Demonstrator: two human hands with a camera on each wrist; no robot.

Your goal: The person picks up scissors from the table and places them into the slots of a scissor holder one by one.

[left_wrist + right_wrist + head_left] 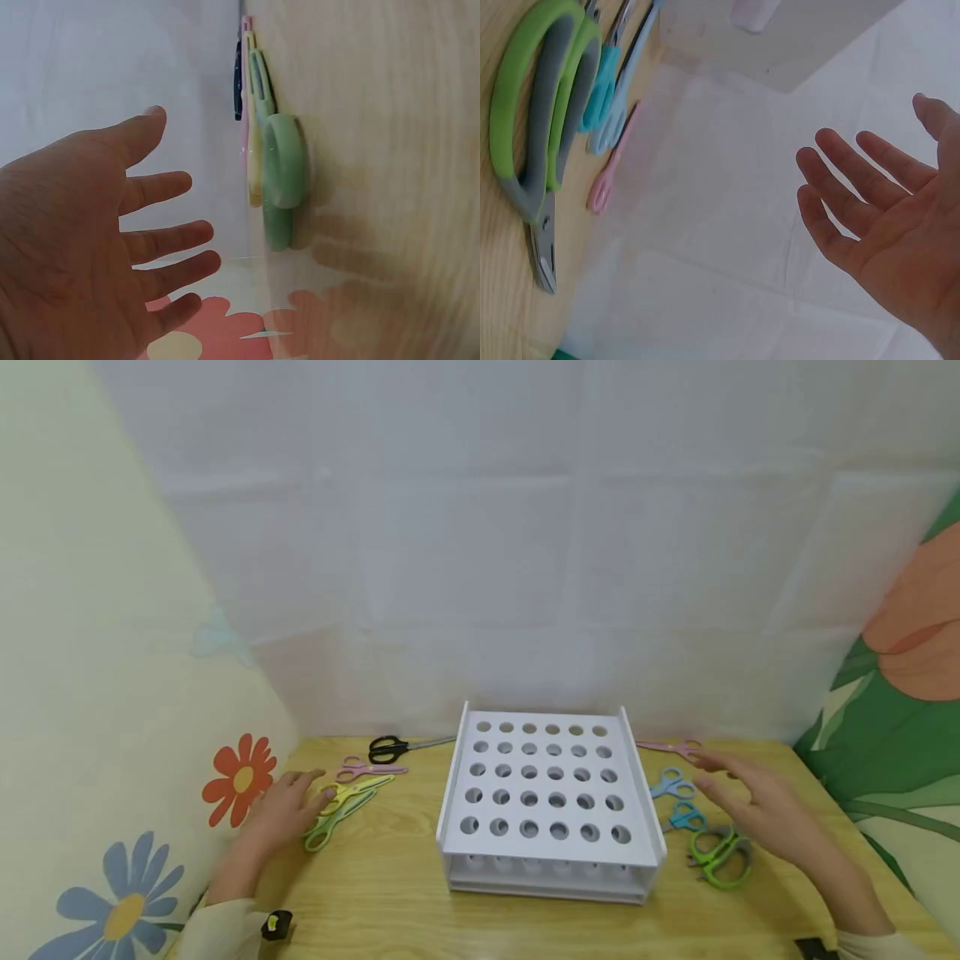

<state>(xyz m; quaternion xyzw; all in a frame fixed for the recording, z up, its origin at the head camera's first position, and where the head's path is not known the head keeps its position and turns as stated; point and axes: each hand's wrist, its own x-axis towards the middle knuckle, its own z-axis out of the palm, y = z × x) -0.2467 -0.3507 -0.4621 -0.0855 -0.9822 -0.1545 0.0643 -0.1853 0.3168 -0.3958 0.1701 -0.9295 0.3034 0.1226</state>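
My left hand (287, 807), fingers spread and holding nothing, hovers beside the scissors at the left. Nearest to it are green scissors (283, 165) and yellow scissors (347, 792); pink scissors (367, 769) and black-handled scissors (390, 749) lie farther back. On the other side my right hand (771, 810), likewise empty with fingers apart, is over the right end of the table. By it lie green-and-grey scissors (544, 112), turquoise scissors (686, 816), light blue scissors (672, 785) and pink scissors (607, 176).
Between the two groups stands a white rack (551, 852) with rows of round holes and raised side walls. The wooden table (375, 893) meets a white cloth backdrop (465, 568) behind. Flower-patterned fabric (112, 693) hangs at both sides.
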